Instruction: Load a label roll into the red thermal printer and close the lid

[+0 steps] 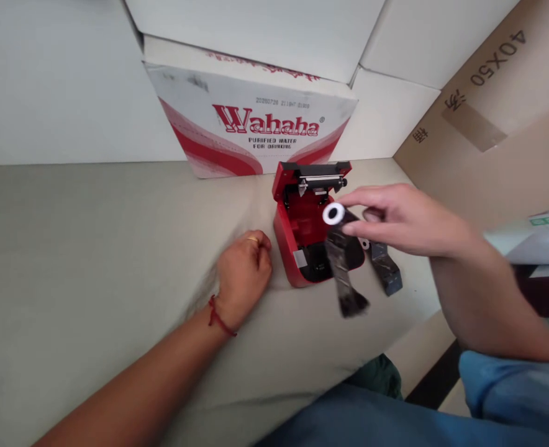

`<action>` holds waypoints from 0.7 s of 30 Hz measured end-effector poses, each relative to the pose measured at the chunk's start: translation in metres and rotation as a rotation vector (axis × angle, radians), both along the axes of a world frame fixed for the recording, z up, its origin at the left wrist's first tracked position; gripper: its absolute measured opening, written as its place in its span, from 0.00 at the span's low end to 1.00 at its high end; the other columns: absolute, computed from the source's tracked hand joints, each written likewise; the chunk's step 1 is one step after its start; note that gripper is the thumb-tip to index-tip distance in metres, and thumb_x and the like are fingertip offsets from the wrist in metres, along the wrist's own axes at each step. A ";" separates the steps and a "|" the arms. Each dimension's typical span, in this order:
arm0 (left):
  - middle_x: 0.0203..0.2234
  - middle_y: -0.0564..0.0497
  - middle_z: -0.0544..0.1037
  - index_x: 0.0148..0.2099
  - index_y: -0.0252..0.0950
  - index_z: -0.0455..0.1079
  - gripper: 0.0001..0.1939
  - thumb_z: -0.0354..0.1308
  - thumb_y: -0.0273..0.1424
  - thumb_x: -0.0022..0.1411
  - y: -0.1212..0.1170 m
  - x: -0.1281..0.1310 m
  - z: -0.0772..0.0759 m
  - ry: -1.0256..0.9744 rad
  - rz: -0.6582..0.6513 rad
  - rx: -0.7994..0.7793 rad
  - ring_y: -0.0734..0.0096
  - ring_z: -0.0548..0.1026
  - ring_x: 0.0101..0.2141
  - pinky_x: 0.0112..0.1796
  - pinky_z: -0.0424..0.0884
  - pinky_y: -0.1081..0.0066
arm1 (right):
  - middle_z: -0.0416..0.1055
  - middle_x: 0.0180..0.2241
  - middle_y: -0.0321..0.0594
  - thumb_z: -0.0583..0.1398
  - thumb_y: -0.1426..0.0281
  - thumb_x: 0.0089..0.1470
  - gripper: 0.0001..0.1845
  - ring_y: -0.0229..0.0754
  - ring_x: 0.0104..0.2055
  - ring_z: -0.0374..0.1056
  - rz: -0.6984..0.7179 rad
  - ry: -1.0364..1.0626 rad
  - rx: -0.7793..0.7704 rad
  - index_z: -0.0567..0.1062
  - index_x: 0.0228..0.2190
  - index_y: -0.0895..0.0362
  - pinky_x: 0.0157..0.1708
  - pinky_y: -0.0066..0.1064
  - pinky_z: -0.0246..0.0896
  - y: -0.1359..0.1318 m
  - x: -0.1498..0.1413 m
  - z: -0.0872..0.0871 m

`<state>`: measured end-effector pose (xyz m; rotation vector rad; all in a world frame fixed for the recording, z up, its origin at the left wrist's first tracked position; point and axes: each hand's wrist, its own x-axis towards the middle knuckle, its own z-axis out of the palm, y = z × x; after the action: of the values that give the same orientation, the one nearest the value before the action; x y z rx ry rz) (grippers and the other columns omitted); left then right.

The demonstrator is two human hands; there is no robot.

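A small red printer (pixel 297 236) stands on the table with its lid tipped open, its red inside showing. My right hand (pixel 402 217) hovers over it and pinches a dark roll with a white core (pixel 334 214); a dark strip (pixel 344 279) hangs loose from the roll, blurred by motion. A second dark strip (pixel 386 267) trails to the right of the printer. My left hand (pixel 243 270) rests on the table just left of the printer, fingers curled into a loose fist, with a ring and a red string bracelet.
A white and red Wahaha water carton (pixel 256 121) stands behind the printer against the wall. A big brown cardboard box (pixel 493 118) leans at the right. White boxes (pixel 535 236) lie at the right edge. The beige table (pixel 79 267) stretches left.
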<state>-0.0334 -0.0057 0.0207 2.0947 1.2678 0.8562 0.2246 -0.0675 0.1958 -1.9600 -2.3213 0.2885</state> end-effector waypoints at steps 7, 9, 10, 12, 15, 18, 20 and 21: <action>0.54 0.39 0.85 0.62 0.35 0.73 0.23 0.57 0.19 0.66 -0.039 0.003 0.013 -0.228 -0.190 0.700 0.54 0.81 0.57 0.58 0.72 0.56 | 0.81 0.53 0.59 0.55 0.70 0.71 0.23 0.58 0.49 0.80 -0.091 -0.333 -0.086 0.78 0.61 0.62 0.47 0.42 0.70 0.035 -0.058 -0.037; 0.53 0.40 0.87 0.62 0.34 0.73 0.22 0.57 0.19 0.67 -0.045 0.005 0.016 -0.214 -0.272 0.721 0.57 0.82 0.58 0.60 0.71 0.56 | 0.81 0.55 0.58 0.55 0.71 0.71 0.24 0.58 0.50 0.80 -0.084 -0.334 -0.101 0.76 0.63 0.60 0.47 0.42 0.70 0.035 -0.056 -0.042; 0.53 0.41 0.87 0.61 0.34 0.74 0.21 0.56 0.19 0.68 -0.047 0.005 0.018 -0.206 -0.302 0.721 0.58 0.82 0.58 0.60 0.71 0.57 | 0.80 0.57 0.57 0.55 0.72 0.70 0.24 0.57 0.52 0.80 -0.068 -0.315 -0.103 0.76 0.64 0.59 0.47 0.41 0.70 0.035 -0.054 -0.045; 0.52 0.42 0.88 0.60 0.34 0.74 0.20 0.55 0.19 0.68 -0.049 0.006 0.020 -0.190 -0.334 0.706 0.59 0.83 0.58 0.62 0.70 0.57 | 0.80 0.60 0.54 0.55 0.74 0.69 0.24 0.56 0.54 0.80 -0.037 -0.263 -0.086 0.76 0.63 0.56 0.49 0.40 0.70 0.038 -0.051 -0.053; 0.53 0.42 0.88 0.59 0.32 0.75 0.20 0.55 0.19 0.68 -0.051 0.006 0.022 -0.181 -0.356 0.686 0.59 0.83 0.59 0.67 0.67 0.55 | 0.81 0.59 0.52 0.56 0.75 0.68 0.24 0.54 0.56 0.79 -0.010 -0.177 -0.036 0.77 0.62 0.56 0.52 0.39 0.70 0.046 -0.048 -0.065; 0.53 0.43 0.88 0.59 0.33 0.75 0.21 0.54 0.19 0.67 -0.053 0.006 0.023 -0.169 -0.387 0.698 0.58 0.83 0.59 0.69 0.65 0.54 | 0.83 0.57 0.52 0.56 0.74 0.69 0.23 0.55 0.56 0.80 -0.006 -0.097 -0.019 0.79 0.60 0.58 0.54 0.41 0.72 0.050 -0.046 -0.071; 0.53 0.42 0.88 0.60 0.34 0.76 0.22 0.54 0.19 0.68 -0.054 0.006 0.023 -0.158 -0.401 0.705 0.58 0.83 0.59 0.69 0.66 0.52 | 0.83 0.58 0.51 0.55 0.73 0.70 0.22 0.54 0.57 0.80 0.007 -0.017 0.009 0.80 0.59 0.58 0.57 0.42 0.73 0.044 -0.043 -0.068; 0.53 0.42 0.88 0.60 0.34 0.76 0.22 0.54 0.19 0.68 -0.055 0.006 0.023 -0.151 -0.404 0.707 0.57 0.83 0.59 0.69 0.67 0.52 | 0.83 0.58 0.50 0.56 0.72 0.70 0.21 0.52 0.57 0.80 0.025 0.042 0.034 0.81 0.59 0.57 0.58 0.42 0.73 0.038 -0.041 -0.065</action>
<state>-0.0272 -0.0602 0.0433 2.6176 0.4466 1.3673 0.1838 -0.0297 0.1309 -1.8919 -2.3108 0.2879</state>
